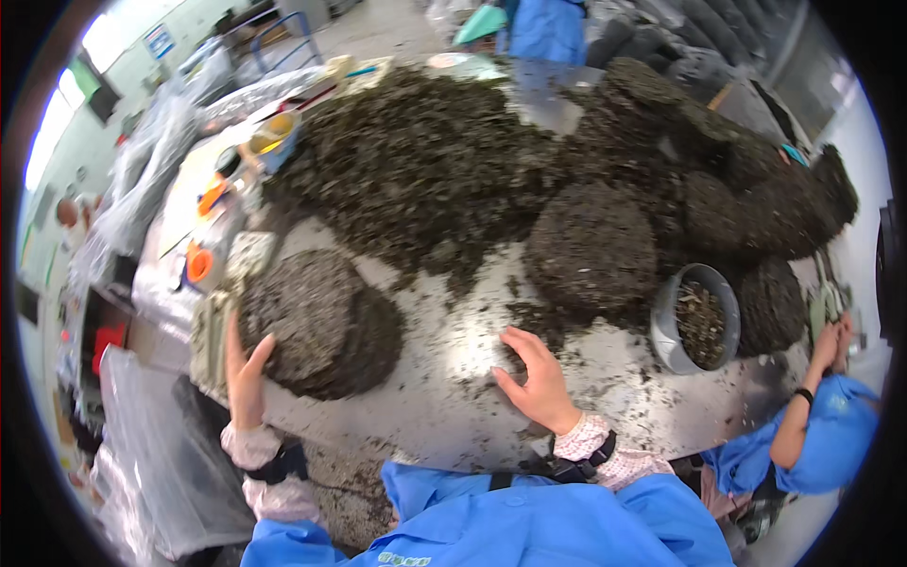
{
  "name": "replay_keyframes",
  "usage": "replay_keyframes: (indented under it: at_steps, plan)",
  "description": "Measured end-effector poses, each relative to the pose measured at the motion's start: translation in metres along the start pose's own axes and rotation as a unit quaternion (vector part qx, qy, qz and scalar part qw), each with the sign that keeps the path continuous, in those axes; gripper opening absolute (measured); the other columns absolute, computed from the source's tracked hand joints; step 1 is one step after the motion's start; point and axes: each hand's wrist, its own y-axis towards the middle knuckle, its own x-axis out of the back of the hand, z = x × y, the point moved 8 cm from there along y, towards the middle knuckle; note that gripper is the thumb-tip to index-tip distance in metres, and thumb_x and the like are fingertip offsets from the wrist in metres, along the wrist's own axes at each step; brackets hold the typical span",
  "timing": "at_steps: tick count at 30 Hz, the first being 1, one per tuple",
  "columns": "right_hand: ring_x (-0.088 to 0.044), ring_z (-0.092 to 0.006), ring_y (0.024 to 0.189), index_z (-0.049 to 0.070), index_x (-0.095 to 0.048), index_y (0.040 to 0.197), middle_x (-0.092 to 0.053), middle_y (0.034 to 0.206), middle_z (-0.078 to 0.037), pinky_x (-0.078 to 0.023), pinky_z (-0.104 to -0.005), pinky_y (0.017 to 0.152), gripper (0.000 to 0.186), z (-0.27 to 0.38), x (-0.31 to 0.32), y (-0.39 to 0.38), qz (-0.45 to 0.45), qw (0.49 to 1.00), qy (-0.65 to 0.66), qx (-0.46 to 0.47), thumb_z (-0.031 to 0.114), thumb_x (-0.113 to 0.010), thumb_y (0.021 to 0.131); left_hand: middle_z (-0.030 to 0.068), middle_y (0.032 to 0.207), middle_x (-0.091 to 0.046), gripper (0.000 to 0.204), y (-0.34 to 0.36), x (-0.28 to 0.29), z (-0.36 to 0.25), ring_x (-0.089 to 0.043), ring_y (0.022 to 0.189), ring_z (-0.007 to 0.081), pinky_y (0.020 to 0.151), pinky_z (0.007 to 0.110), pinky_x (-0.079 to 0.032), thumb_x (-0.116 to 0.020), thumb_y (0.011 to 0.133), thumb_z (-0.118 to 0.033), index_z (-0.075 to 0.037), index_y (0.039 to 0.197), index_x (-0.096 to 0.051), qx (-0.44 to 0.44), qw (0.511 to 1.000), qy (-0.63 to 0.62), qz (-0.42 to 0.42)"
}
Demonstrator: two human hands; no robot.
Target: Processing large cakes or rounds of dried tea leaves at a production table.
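A dark round stack (316, 321) sat on the left of the table (430, 411), the left grip (248, 383) spread at its edge, the right grip (542, 386) empty, fingers parted; one-sided pressure risked crumbling its rough rim.

Clear plastic sheeting (156, 454), blue wall sign (159, 40)

The bare left hand (247, 378) is blurred, so I cannot tell if its fingers touch the thick, round, dark-brown pressed cake (298, 312). The wearer's bright blue garment (548, 524) is cut by the lower edge; another blue-clothed person (548, 33), by the upper edge. What the co-worker's bare hands (829, 347) hold is too small to tell.
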Motion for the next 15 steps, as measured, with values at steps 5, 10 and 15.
replay_keyframes:
  at_steps: [5,10,15]
  plan:
    - [-0.066,-0.0179,0.103,-0.001,-0.061,0.122,-0.067,0.113,-0.011,-0.053,-0.0315,0.092,0.030,-0.058,0.094,-0.019,-0.250,0.957,0.115,-0.096,0.011,-0.068,0.096,0.0207,0.146,-0.054,0.060,-0.043,-0.018,-0.085,-0.050,0.136,0.0351,0.114,0.043,-0.038,-0.070,0.088,-0.005,0.003,0.144,-0.050,-0.231,0.897,0.355,-0.126]
    - [-0.062,-0.0230,0.113,-0.004,-0.052,0.132,-0.060,0.122,-0.015,-0.053,-0.0366,0.098,0.044,-0.153,0.131,-0.038,-0.339,0.838,0.363,-0.224,0.032,-0.053,0.107,0.0196,0.129,-0.066,0.040,-0.087,-0.153,-0.112,-0.060,0.127,0.0362,0.105,0.046,-0.050,-0.072,0.082,-0.003,0.003,0.122,-0.068,-0.338,0.899,0.246,0.130]
    - [-0.057,-0.0213,0.121,-0.003,-0.052,0.137,-0.058,0.129,-0.013,-0.048,-0.0375,0.103,0.048,-0.187,0.131,-0.015,-0.374,0.828,0.346,-0.233,0.035,-0.049,0.108,0.0180,0.133,-0.064,0.050,-0.111,-0.301,-0.124,-0.055,0.134,0.0365,0.108,0.045,-0.048,-0.077,0.086,-0.017,0.000,0.130,-0.063,-0.362,0.863,0.125,0.330]
